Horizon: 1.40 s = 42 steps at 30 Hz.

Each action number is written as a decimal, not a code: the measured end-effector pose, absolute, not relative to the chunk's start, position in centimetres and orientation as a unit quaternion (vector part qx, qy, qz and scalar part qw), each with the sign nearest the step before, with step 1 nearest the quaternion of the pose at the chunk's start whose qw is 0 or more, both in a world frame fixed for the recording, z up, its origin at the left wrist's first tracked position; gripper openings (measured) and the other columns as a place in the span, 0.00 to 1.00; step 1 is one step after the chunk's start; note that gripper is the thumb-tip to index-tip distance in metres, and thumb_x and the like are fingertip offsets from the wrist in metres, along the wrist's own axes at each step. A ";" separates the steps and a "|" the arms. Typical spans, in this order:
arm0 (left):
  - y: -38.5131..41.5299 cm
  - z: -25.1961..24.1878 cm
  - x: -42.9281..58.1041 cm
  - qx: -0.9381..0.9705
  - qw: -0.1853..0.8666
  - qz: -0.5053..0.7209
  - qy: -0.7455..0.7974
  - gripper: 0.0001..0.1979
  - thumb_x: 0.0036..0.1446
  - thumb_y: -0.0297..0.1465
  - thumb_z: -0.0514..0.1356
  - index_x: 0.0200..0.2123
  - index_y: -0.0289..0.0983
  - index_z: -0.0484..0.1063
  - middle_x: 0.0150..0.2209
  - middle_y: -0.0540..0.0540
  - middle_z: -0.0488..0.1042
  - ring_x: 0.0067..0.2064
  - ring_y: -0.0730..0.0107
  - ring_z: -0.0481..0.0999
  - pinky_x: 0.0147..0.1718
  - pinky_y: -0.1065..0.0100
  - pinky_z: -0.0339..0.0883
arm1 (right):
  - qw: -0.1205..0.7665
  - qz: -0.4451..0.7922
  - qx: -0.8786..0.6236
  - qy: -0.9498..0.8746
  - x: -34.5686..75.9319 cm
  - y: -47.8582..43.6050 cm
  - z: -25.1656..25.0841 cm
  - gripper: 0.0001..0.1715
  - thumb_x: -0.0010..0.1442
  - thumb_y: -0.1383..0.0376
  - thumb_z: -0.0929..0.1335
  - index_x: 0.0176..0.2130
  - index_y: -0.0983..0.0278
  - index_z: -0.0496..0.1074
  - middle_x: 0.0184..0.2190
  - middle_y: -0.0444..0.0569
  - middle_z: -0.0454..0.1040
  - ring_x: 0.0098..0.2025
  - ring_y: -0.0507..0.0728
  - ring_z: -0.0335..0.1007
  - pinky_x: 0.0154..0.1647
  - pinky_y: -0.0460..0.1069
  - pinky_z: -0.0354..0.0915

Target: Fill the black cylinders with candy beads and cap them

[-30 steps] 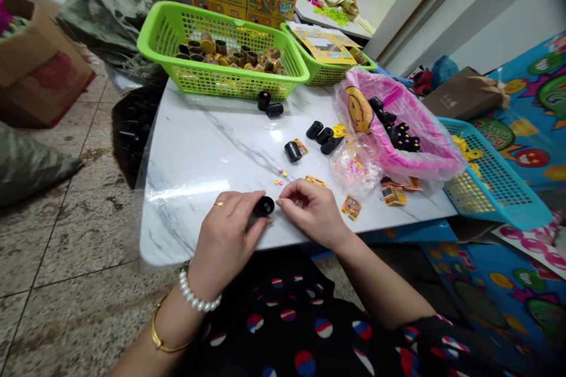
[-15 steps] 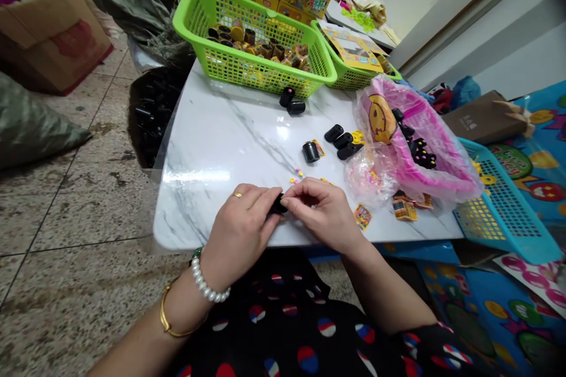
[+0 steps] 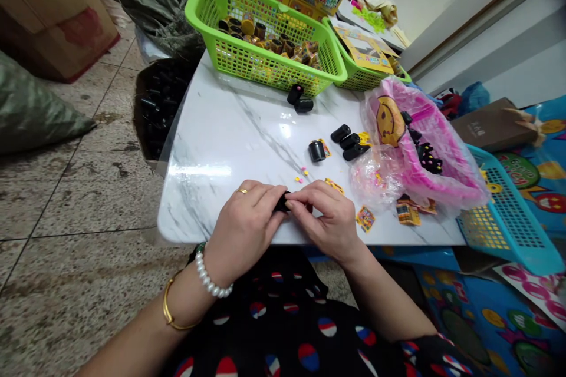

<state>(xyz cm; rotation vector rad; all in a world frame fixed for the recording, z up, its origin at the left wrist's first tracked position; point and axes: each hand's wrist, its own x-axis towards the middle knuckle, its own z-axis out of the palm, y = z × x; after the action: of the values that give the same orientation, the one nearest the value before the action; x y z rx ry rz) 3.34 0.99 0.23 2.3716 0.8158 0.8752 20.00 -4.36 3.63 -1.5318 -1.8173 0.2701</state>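
Note:
My left hand [image 3: 250, 221] is closed around a small black plastic piece [image 3: 282, 202], near the table's front edge. From the other side my right hand [image 3: 329, 218] pinches at the same piece with thumb and forefinger. Fingers cover most of it, so its full shape is hidden. Just beyond lie tiny pink and yellow beads [image 3: 301, 176]. A black cup [image 3: 316, 151] stands farther back, beside several black cylinders [image 3: 349, 141]. Two more black cylinders [image 3: 303, 105] rest by the green basket. A printed orange packet [image 3: 365, 219] lies right of my right hand.
A green basket [image 3: 274, 68] of wrapped cups stands at the back of the white table [image 3: 212, 129]. On the right are a pink, plastic-lined basket [image 3: 460, 159], a clear bag [image 3: 375, 179] and a blue basket [image 3: 522, 224]. A box of black parts [image 3: 161, 106] sits left.
The view has shifted slightly, so the table items appear a little farther right. Both hands stay together on the black piece, with only a small shift of the fingers.

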 end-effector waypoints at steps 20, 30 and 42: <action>1.0 0.2 3.3 0.862 0.255 0.325 0.295 0.13 0.60 0.26 0.58 0.49 0.34 0.70 0.41 0.41 0.76 0.44 0.57 0.70 0.45 0.54 0.67 | 0.347 0.234 -0.659 -0.625 20.2 -3.8 4.5 0.01 0.56 0.67 0.72 0.33 0.62 0.76 0.29 0.45 0.74 0.31 0.51 0.69 0.30 0.46 0.64; 1.1 0.4 3.5 0.861 0.262 0.320 0.295 0.13 0.60 0.26 0.58 0.48 0.35 0.72 0.41 0.42 0.75 0.43 0.58 0.71 0.45 0.56 0.67 | 0.265 0.299 -0.636 -0.660 20.8 -2.5 6.3 0.03 0.54 0.69 0.72 0.30 0.62 0.75 0.26 0.42 0.72 0.29 0.50 0.67 0.30 0.45 0.63; 1.1 0.4 3.5 0.866 0.235 0.311 0.313 0.13 0.60 0.27 0.59 0.48 0.33 0.72 0.40 0.41 0.74 0.43 0.58 0.70 0.44 0.56 0.68 | 0.358 0.443 -0.596 -0.565 21.4 -2.3 3.9 0.08 0.53 0.63 0.74 0.34 0.64 0.76 0.25 0.42 0.71 0.27 0.49 0.63 0.28 0.46 0.61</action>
<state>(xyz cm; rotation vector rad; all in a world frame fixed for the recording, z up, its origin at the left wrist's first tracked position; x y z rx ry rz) 3.50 1.11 0.41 2.3755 0.8584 0.8545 21.41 -2.30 3.90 -1.5384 -1.4583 1.1442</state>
